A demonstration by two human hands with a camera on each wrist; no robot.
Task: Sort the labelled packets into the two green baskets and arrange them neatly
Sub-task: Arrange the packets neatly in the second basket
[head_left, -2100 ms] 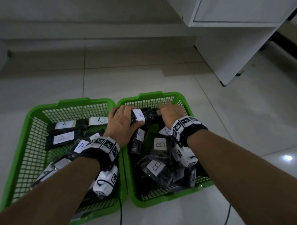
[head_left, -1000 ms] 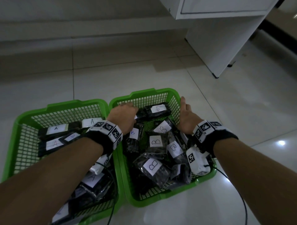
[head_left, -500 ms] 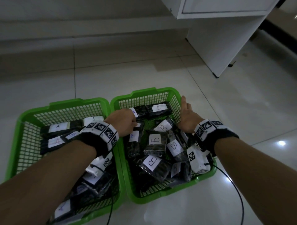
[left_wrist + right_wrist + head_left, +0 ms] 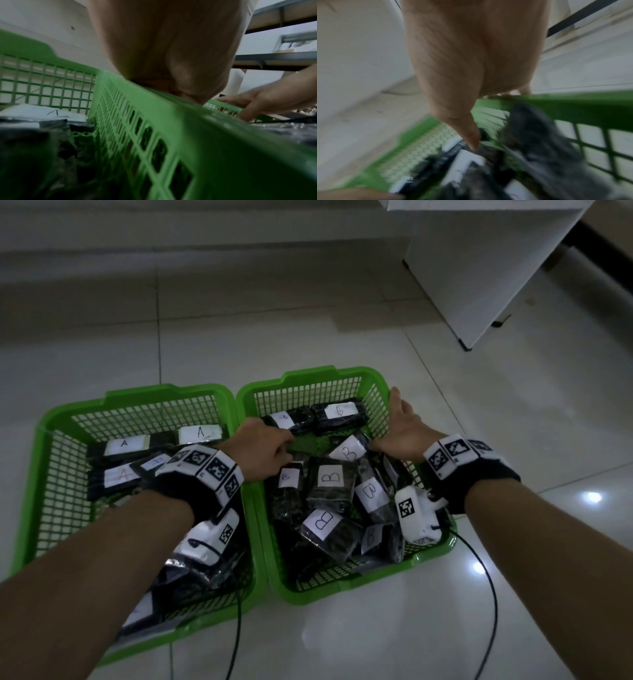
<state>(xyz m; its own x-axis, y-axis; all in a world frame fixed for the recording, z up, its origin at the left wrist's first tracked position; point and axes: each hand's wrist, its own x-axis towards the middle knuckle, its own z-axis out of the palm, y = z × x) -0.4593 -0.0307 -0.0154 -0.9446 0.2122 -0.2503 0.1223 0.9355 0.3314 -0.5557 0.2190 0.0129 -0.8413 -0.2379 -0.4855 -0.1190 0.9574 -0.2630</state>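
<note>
Two green baskets stand side by side on the floor. The left basket (image 4: 164,393) holds black packets labelled A (image 4: 125,444). The right basket (image 4: 308,373) holds packets labelled B (image 4: 330,477), two of them in a row along the far wall (image 4: 339,410). My left hand (image 4: 274,450) reaches over the shared walls into the right basket, fingers curled down over a small B packet (image 4: 287,478); the palm (image 4: 171,54) hides whether they hold it. My right hand (image 4: 399,429) straddles the right wall, fingers straight outside and the thumb (image 4: 471,135) inside by a tilted B packet (image 4: 349,451).
A white cabinet (image 4: 479,268) stands on the floor at the back right. Black cables (image 4: 493,594) trail from both wrists across the pale tiles in front of the baskets. A low step runs along the back.
Both hands have let go of the far B packet. The right hand moved out to the basket's right wall; the left hand drew back toward the near packets.
</note>
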